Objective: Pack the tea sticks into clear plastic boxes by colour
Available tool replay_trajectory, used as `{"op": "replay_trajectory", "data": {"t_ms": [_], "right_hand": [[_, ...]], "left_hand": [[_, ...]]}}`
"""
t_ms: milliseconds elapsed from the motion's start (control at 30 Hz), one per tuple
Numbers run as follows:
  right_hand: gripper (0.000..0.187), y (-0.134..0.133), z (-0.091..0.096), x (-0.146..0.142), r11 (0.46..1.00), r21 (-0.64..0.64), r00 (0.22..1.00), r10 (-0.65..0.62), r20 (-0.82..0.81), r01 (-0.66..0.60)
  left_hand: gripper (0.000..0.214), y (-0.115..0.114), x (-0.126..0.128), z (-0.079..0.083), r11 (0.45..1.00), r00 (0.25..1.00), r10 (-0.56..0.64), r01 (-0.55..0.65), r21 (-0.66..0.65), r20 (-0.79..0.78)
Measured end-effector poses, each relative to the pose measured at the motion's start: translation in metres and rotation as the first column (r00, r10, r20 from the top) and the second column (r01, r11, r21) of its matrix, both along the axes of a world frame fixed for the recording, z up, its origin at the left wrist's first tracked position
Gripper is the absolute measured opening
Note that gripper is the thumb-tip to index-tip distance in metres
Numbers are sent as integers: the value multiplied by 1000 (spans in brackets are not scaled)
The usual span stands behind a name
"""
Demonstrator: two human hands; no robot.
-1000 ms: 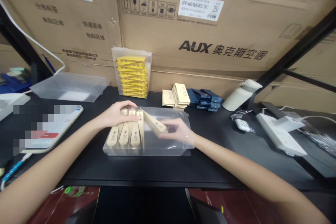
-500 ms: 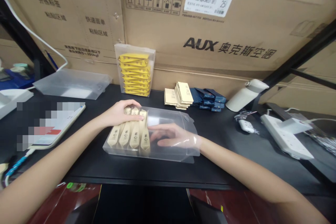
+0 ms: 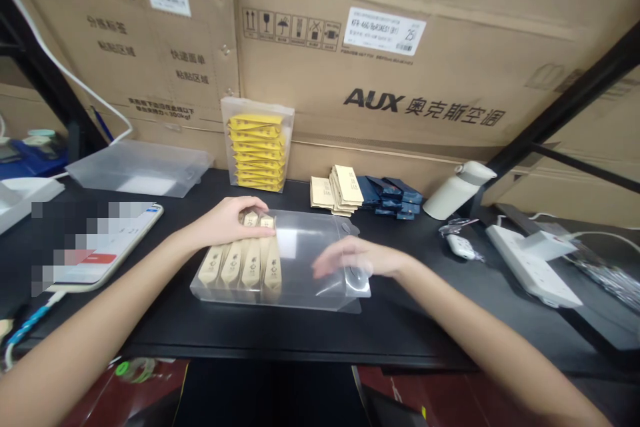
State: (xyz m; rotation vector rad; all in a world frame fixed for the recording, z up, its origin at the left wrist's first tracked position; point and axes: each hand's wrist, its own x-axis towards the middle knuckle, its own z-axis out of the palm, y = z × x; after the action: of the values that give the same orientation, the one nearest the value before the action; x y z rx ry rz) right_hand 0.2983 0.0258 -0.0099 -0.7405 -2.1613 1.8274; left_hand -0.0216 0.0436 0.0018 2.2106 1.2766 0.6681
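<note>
A clear plastic box (image 3: 310, 290) lies flat before me on the black table, with its flaps at the right end. Several cream packets (image 3: 253, 263) stand side by side in its left part; the right part shows no packets. My left hand (image 3: 227, 223) grips the box's far left side, its thumb across the packets and its other fingers curled behind the far edge. Over the flap end hovers my right hand (image 3: 363, 257), blurred, its fingers stretched out and holding nothing. Cream packets (image 3: 340, 188) and dark blue packets (image 3: 393, 197) are piled behind the box.
A clear box of yellow packets (image 3: 257, 153) stands upright against the cardboard cartons (image 3: 310, 107). Another clear box (image 3: 140, 167) lies at the back left, near a phone (image 3: 115, 247). To the right are a white bottle (image 3: 457, 190), an earphone case (image 3: 460, 247) and a power strip (image 3: 533, 267).
My right hand has drawn back rightward, out of the box to its flap end. My left hand keeps its hold on the box. The camera view has shifted slightly.
</note>
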Motion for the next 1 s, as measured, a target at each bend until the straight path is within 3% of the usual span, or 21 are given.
{"op": "replay_trajectory", "data": {"t_ms": [67, 100, 133, 167, 200, 267, 300, 367, 433, 567, 633, 767, 900, 1000], "right_hand": [[25, 10, 22, 26, 994, 102, 977, -52, 205, 31], [23, 15, 33, 35, 973, 211, 951, -147, 271, 90], [23, 20, 42, 42, 917, 355, 915, -292, 279, 185], [24, 25, 49, 44, 818, 512, 873, -427, 235, 262], [23, 29, 53, 43, 683, 659, 832, -533, 155, 315], [20, 39, 53, 31, 400, 858, 785, -620, -5, 322], [18, 44, 49, 23, 296, 913, 785, -619, -41, 282], [15, 56, 38, 7, 198, 968, 807, -590, -5, 151], [14, 69, 29, -7, 181, 983, 819, -566, 92, 14], [21, 88, 23, -23, 229, 952, 786, -541, 298, -203], [22, 93, 24, -28, 226, 937, 774, -529, 348, -267], [18, 101, 22, -38, 123, 941, 746, -580, 325, -315], [15, 115, 19, -46, 116, 944, 709, -634, 309, -307], [24, 113, 21, -47, 87, 957, 714, -648, 266, -278]], "left_hand": [[51, 3, -5, 1, 1000, 1000, -14, 14, -4, 1], [50, 4, -7, 1, 1000, 1000, -20, 20, -8, -1], [50, 6, -8, 1, 1000, 1000, -25, 25, -14, -3], [50, 6, -9, 2, 999, 1000, -28, 28, -21, -2], [49, 7, -10, 2, 999, 1000, -28, 28, -27, 1], [49, 6, -10, 1, 999, 1000, -26, 27, -33, 17], [49, 6, -10, 1, 999, 999, -23, 24, -34, 26], [50, 5, -10, 0, 999, 999, -19, 20, -37, 40], [51, 4, -10, 0, 999, 999, -22, 23, -35, 47], [49, 5, -11, -1, 999, 999, -27, 28, -27, 47], [49, 5, -11, 0, 999, 999, -28, 30, -29, 46], [49, 6, -11, 0, 999, 998, -42, 44, -31, 47], [48, 6, -11, -1, 999, 998, -33, 35, -34, 45], [48, 5, -11, 0, 999, 999, -32, 33, -28, 41]]}}
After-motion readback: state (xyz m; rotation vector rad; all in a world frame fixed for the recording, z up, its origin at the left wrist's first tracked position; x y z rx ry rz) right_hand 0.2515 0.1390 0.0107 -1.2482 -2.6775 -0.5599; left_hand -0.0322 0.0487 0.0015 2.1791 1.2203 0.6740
